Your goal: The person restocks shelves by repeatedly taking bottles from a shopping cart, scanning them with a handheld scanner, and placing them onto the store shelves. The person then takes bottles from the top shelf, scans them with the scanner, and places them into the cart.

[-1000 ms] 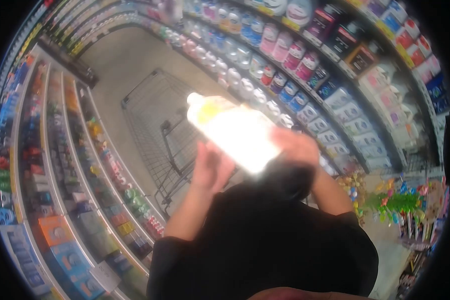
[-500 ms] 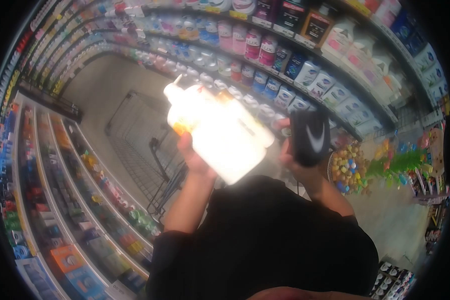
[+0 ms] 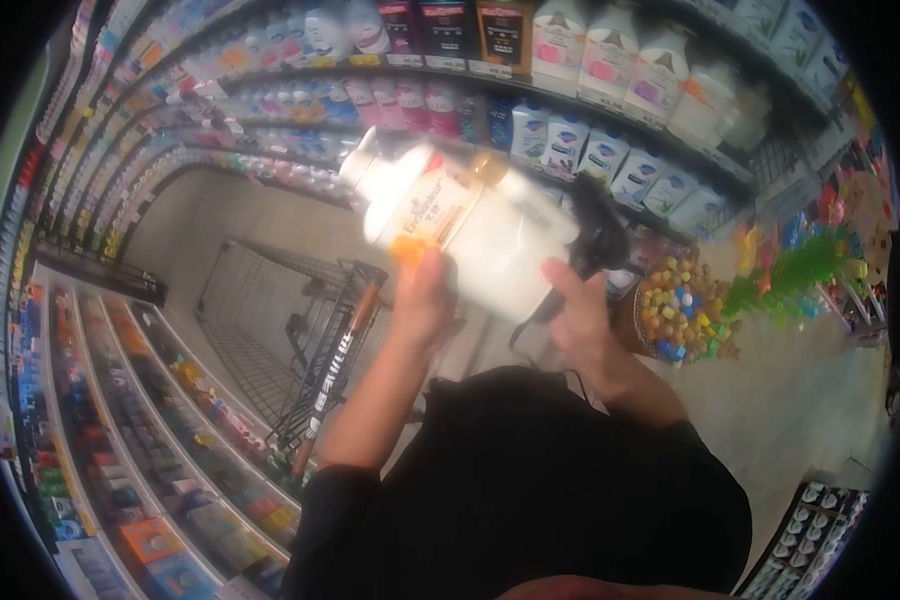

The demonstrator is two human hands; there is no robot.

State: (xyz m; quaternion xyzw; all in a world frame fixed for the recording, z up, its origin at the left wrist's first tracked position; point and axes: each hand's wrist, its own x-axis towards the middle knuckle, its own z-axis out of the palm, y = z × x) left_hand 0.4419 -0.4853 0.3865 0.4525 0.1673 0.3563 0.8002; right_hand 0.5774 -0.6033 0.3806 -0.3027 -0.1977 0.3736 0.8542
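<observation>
My left hand (image 3: 425, 310) is closed around a large white pump bottle (image 3: 470, 240) with an orange flower on its label. The bottle lies tilted, pump to the upper left. Against its upper side sits a slimmer pale bottle (image 3: 530, 197) with a gold cap. My right hand (image 3: 582, 318) is at the base end of the pump bottle, its thumb along the lower corner. A black pouch-like thing (image 3: 602, 228) is in that hand, partly hidden behind the bottle and blurred. A thin dark strap hangs below the bottle.
A wire shopping cart (image 3: 260, 310) with an orange-brown handle (image 3: 340, 360) stands to the left. Shelves of bottles (image 3: 610, 155) curve across the front; another shelf unit (image 3: 120, 430) runs along the left. At right is a basket heaped with small colourful items (image 3: 685, 305).
The pump bottle's glare has faded and its label shows. The black pouch has turned and moved left, and my right hand has come up to the bottle's base. The view has shifted.
</observation>
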